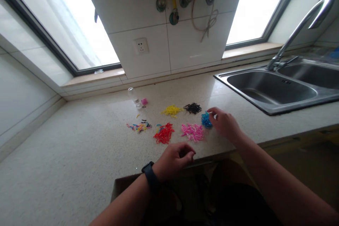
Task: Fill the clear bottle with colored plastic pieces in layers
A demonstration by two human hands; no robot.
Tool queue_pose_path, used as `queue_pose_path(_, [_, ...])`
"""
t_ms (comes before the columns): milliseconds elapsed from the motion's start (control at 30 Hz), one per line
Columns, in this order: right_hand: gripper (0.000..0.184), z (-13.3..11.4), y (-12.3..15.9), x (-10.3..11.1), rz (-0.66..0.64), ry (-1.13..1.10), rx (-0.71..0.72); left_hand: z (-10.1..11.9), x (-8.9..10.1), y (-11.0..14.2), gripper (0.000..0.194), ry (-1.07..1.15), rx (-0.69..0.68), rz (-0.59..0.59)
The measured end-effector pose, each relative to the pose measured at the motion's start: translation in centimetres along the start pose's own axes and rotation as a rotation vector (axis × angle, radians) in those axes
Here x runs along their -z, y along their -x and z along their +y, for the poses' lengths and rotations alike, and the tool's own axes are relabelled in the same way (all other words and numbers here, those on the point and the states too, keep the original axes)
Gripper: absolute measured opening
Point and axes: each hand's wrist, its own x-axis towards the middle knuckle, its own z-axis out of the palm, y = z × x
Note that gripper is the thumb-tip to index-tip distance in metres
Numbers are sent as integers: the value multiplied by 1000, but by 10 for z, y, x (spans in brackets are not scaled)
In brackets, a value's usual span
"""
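As the right hand (225, 123) pinches at the blue bands (206, 121), the left hand (173, 159) is curled

Head view: the blue bands, apparently small and rubbery, lie heaped just right of the pink heap (192, 132) and slightly beyond it. The right hand is drawn to a pinch there; whether it has caught a band, I cannot tell. The left hand curls loosely in front of the pink heap; whether it is empty does not show. Such bands should be light, soft and stretchy, best nipped singly by a loose loop.

A single head-worn camera looked forward and down, fairly near the desk (79, 155) spanning mid-frame.
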Motion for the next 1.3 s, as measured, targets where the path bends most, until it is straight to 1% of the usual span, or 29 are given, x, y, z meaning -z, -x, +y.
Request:
queue_pose_path(67, [26, 25, 15, 5, 5, 36, -10, 1, 10, -2, 19, 12, -12, 2])
queue_pose_path(100, [25, 34, 20, 6, 0, 17, -9, 2, 19, -3, 20, 7, -21, 27])
queue_pose_path(133, [25, 39, 23, 7, -3, 0, -13, 2, 29, -4, 21, -9, -33, 70])
queue_pose_path(200, [24, 40, 24, 7, -23, -1, -22, 1, 57, -6, 24, -71, -40, 202])
queue_pose_path(300, [25, 32, 21, 7, -69, 58, -37, -12, 109, -7, 28, -341, -12, 475])
queue_pose_path(333, [25, 30, 20, 7, -83, 67, -38, -19, 127, -5, 29, -470, -8, 542])
queue_pose_path(400, [25, 26, 18, 7, -98, 71, -39, -35, 156, -1, 29, -758, -6, 632])
queue_pose_path(433, [25, 26, 18, 7, -103, 71, -36, -44, 167, 1, 29, -871, 12, 653])
queue_pose_path(500, [25, 26, 18, 7, -105, 78, -29, -61, 182, 5, 31, -1017, 81, 669])
queue_pose_path(567, [24, 27, 19, 7, -102, 93, -23, -73, 187, 6, 34, -1092, 174, 660])
queue_pose_path(633, [24, 27, 19, 7, -101, 106, -10, -79, 187, 6, 37, -1132, 265, 644])
queue_pose_path(700, [24, 26, 20, 8, -107, 110, 7, -79, 184, 4, 39, -1156, 330, 624])
queue_pose_path(800, [24, 26, 19, 9, -115, 113, 15, -76, 180, 2, 39, -1180, 362, 594])
queue_pose_path(900, [24, 26, 19, 10, -120, 122, 4, -74, 179, 3, 38, -1184, 347, 594])
queue_pose_path(967, [24, 26, 19, 10, -117, 120, 0, -74, 181, 4, 36, -1171, 324, 621])
queue_pose_path(1033, [24, 27, 18, 9, -113, 105, -2, -73, 181, 5, 34, -1151, 274, 675])
queue_pose_path(1133, [24, 27, 18, 10, -111, 73, -14, -70, 178, 3, 30, -1083, 145, 776])
queue_pose_path(1167, [24, 27, 19, 10, -110, 66, -17, -67, 175, 2, 28, -1042, 108, 809])
queue_pose_path(1233, [24, 27, 19, 11, -108, 61, -16, -60, 165, -3, 25, -917, 76, 867])
queue_pose_path(1300, [23, 26, 19, 11, -105, 60, -16, -51, 150, -9, 27, -716, 75, 882])
